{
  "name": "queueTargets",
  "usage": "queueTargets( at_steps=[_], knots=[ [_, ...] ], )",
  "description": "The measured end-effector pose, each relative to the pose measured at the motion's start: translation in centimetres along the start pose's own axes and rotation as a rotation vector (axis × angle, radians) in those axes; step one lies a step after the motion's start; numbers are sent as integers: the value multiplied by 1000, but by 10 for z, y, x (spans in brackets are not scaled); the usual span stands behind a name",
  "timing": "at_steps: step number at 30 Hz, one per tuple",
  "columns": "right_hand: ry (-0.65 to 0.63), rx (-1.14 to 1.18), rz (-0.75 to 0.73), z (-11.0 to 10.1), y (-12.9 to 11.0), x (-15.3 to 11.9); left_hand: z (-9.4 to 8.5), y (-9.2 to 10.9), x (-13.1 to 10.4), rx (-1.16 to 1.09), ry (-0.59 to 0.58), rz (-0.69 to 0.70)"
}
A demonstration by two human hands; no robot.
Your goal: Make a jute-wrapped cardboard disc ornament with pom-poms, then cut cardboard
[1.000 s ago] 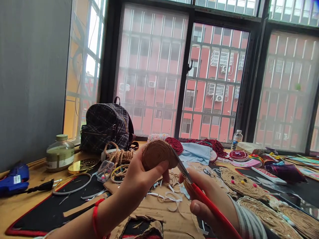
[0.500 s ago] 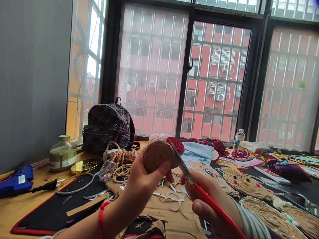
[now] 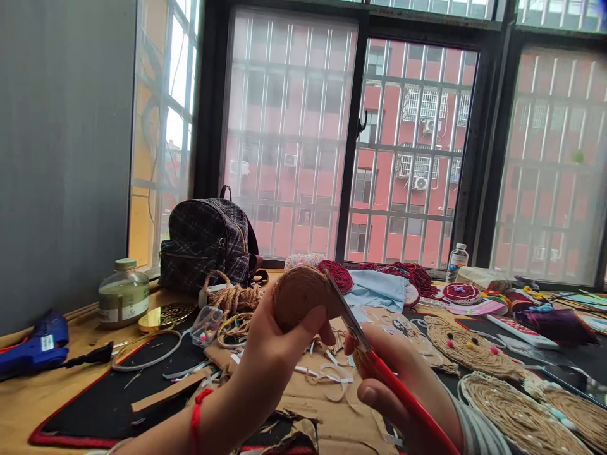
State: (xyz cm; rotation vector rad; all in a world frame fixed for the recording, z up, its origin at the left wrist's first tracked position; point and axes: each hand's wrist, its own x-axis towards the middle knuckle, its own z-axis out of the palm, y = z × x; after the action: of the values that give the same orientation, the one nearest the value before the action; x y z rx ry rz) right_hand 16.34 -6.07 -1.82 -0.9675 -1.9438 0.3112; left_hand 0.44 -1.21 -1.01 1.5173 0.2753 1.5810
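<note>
Between the thumb and fingers of my left hand (image 3: 284,347) is a small round disc of coiled brown rope (image 3: 303,297), raised above the table. My right hand (image 3: 398,379) is closed around red-handled scissors (image 3: 386,373). Their metal blades point up and left, lying along the right edge of the disc. Whether the blades are parted is hard to make out. Below both hands lies a piece of brown cardboard (image 3: 351,420) strewn with white strips and scraps.
A blue glue gun (image 3: 35,347), a jar (image 3: 123,294) and a plaid backpack (image 3: 206,243) stand on the left. Coiled rope mats (image 3: 516,411) lie on the right. Dark red yarn (image 3: 408,275) and light blue cloth (image 3: 377,287) sit at the back, below barred windows.
The disc and scissors stay nearly in place against each other. My right hand has shifted slightly left, and the whole view has moved a little.
</note>
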Motion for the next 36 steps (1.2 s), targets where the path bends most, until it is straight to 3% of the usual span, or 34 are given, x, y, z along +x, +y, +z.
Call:
queueTargets(
  at_steps=[9, 14, 19, 22, 27, 31, 36],
  knots=[
    [39, 102, 56, 3, 0, 0, 4, -1, -4, -46, -69, -27],
    [104, 125, 0, -3, -4, 0, 3, 7, 2, -80, -47, -84],
    [-124, 79, -45, -7, 11, 2, -1, 12, 8, -48, -61, -81],
    [-215, 31, -18, -8, 15, 3, -1, 11, 8, 14, -1, -92],
    [-181, -60, -79, -10, 8, 2, 2, 11, 6, 78, 34, -108],
    [-168, -112, -44, -8, 10, 1, 2, 11, 5, 83, 38, -97],
    [-131, -87, -54, -4, 12, 1, 3, 11, 6, 73, -12, -90]
  ],
)
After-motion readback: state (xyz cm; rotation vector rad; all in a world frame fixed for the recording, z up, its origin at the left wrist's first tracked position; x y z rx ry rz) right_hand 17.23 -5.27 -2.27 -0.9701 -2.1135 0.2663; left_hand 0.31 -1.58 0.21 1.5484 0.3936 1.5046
